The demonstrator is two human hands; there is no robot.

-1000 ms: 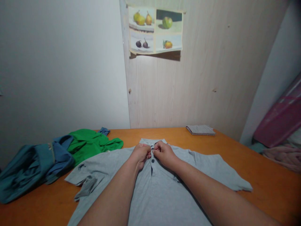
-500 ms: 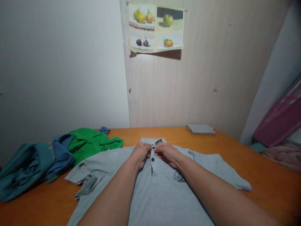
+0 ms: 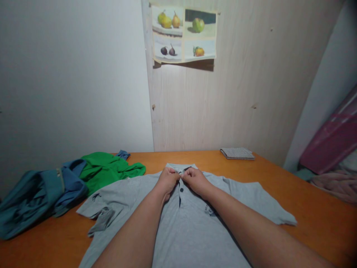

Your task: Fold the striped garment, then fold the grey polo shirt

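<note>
Pinching the narrow placket (image 3: 182,195) of the grey short-sleeved cloth shirt (image 3: 192,238) spread on the smooth orange-brown table (image 3: 315,232), your nearly closed left hand (image 3: 167,181) and right hand (image 3: 196,181) should hold the placket evenly taut.

Half a second ago, a dark upper button showed between the left hand (image 3: 168,183) and the right hand (image 3: 196,181), just above the lower button (image 3: 182,190) on the shirt (image 3: 192,234). Now the fingers have closed in there and the upper button seems mostly covered, though it is too small to be sure. Below the lower button, the slit (image 3: 180,201) gapes wider than half a second ago. To its lower right, the print (image 3: 209,211), nearly hidden by the forearm (image 3: 237,216) a second ago, shows more.
</note>
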